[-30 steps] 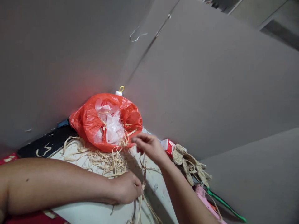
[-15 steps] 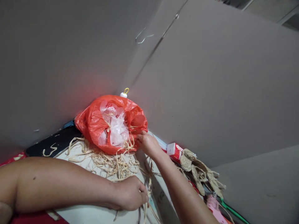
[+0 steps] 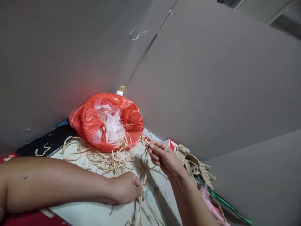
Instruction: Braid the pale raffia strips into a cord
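A slender fibre strand (image 3: 145, 179) is running above the white tabletop (image 3: 84, 211), its lower part clamped in the left hand (image 3: 128, 188) at eight o'clock. The right hand (image 3: 166, 157), at two, is pinching pale fibre, fingertips together. Loose fibres (image 3: 103, 160) are spreading at ten, a red bag (image 3: 87, 124) sitting at eleven. Firm lower grip, even tension should be keeping strands neat.

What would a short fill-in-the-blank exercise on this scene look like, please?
1. The hand nearer the red-and-white box is the person's ____ hand.
2. The small white object just beyond the red bag carries a ____ loop.
3. The long narrow strip at lower right, beside the pink object, is ____.
Missing words: right; yellow; green.
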Tool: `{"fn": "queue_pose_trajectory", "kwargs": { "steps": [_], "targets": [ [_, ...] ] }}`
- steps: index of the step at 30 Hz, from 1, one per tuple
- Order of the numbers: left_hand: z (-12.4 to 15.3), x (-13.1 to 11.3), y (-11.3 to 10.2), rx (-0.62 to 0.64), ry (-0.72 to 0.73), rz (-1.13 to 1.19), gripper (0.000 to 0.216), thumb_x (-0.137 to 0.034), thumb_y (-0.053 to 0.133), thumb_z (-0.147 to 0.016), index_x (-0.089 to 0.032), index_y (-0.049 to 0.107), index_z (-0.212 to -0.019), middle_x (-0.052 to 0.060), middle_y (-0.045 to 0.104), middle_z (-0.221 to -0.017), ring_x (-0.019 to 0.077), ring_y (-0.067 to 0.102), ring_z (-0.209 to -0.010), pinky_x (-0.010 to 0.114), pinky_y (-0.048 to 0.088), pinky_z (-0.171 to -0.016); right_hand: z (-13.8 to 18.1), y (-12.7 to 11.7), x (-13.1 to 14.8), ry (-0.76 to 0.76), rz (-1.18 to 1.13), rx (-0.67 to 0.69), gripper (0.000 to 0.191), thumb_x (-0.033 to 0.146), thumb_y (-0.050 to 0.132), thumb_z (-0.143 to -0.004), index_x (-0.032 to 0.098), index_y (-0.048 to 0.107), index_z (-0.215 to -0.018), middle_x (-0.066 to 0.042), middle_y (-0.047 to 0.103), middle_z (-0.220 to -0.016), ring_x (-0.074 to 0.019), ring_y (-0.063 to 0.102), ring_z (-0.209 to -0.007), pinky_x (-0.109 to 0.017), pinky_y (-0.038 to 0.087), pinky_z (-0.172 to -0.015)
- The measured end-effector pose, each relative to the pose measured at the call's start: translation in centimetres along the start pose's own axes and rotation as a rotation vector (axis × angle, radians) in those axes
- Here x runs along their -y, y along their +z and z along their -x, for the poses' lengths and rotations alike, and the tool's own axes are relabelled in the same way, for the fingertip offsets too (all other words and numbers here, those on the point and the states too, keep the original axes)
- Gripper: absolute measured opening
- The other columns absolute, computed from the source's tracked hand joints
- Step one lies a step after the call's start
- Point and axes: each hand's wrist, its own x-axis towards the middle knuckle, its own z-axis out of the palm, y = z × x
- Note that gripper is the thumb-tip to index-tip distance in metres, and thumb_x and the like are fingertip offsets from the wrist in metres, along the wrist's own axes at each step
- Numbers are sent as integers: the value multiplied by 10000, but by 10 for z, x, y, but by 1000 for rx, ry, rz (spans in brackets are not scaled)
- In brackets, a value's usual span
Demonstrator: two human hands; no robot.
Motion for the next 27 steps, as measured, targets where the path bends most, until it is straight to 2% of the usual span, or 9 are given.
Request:
{"fn": "queue_pose_trajectory", "kwargs": {
  "steps": [2, 5, 11, 14, 17, 19, 22, 24, 27],
  "targets": [
    [1, -2, 0, 3, -8, -7, 179, -291, 501, -707, -165, 542, -586, -54, 328, -484, 82, 257, -463, 232, 164, -432, 1, 2, -2, 33, -96, 7, 267, 339, 754, -689, 152, 565, -716, 83, 394, -539, -12, 185, -404, -116, 146, -344],
    [2, -4, -1, 4, -5, -21, 173, -284, 493, -709, -165, 542, -593, -52, 344, -497, 84, 266, -477, 232, 175, -439, 3, 5, -7, 47, -202, -37, 269, 313, 771, -655, 162, 554, -702, 121, 213, -501, -26, 101, -420, -112, 107, -342],
    [-1, -3, -1, 11, 23, -17, 165, -263, 484, -707, -164, 534, -585, -50, 349, -502, 90, 291, -496, 233, 204, -453, 12, 15, -13, 30, -196, -78, 246, 332, 751, -656, 172, 572, -706, 135, 133, -472, -33, 53, -412, -133, 103, -335],
    [-1, -3, -2, 18, 14, -4, 168, -276, 492, -713, -163, 547, -602, -49, 365, -509, 91, 292, -496, 234, 207, -454, 28, 13, -6, 2, -137, -134, 231, 341, 754, -658, 165, 616, -715, 125, 165, -466, -33, 89, -408, -140, 114, -342],
    [-1, 0, -3, 36, 11, 21, 185, -314, 506, -727, -164, 562, -635, -55, 353, -506, 87, 273, -490, 235, 198, -462, 64, 3, 9, -134, -55, -227, 184, 334, 765, -663, 183, 665, -697, 66, 326, -507, -47, 233, -428, -162, 218, -367],
    [-3, 2, -4, 46, 25, 33, 200, -336, 517, -733, -162, 568, -647, -59, 349, -507, 85, 273, -497, 233, 199, -473, 97, -6, 18, -255, 57, -275, 133, 326, 760, -677, 212, 692, -665, -12, 500, -641, -101, 417, -536, -222, 364, -450],
    [-4, 2, -6, 64, 40, 42, 218, -346, 523, -739, -153, 573, -649, -60, 366, -510, 82, 278, -504, 229, 201, -472, 141, -10, 18, -317, 186, -307, 64, 306, 756, -686, 261, 715, -665, -55, 572, -691, -181, 514, -635, -296, 430, -519],
    [-3, -1, -7, 85, 23, 47, 227, -350, 524, -747, -151, 570, -649, -66, 367, -494, 76, 265, -480, 228, 186, -454, 156, -4, 4, -284, 180, -286, 90, 331, 765, -674, 261, 708, -680, -52, 578, -658, -188, 512, -610, -306, 428, -515],
    [1, -9, -8, 108, -41, 49, 223, -355, 518, -769, -160, 559, -669, -87, 317, -429, 63, 214, -404, 228, 144, -416, 150, 12, -32, -88, 141, -311, 152, 326, 760, -691, 224, 650, -665, -18, 562, -623, -156, 489, -587, -275, 409, -532]
  ]
}}
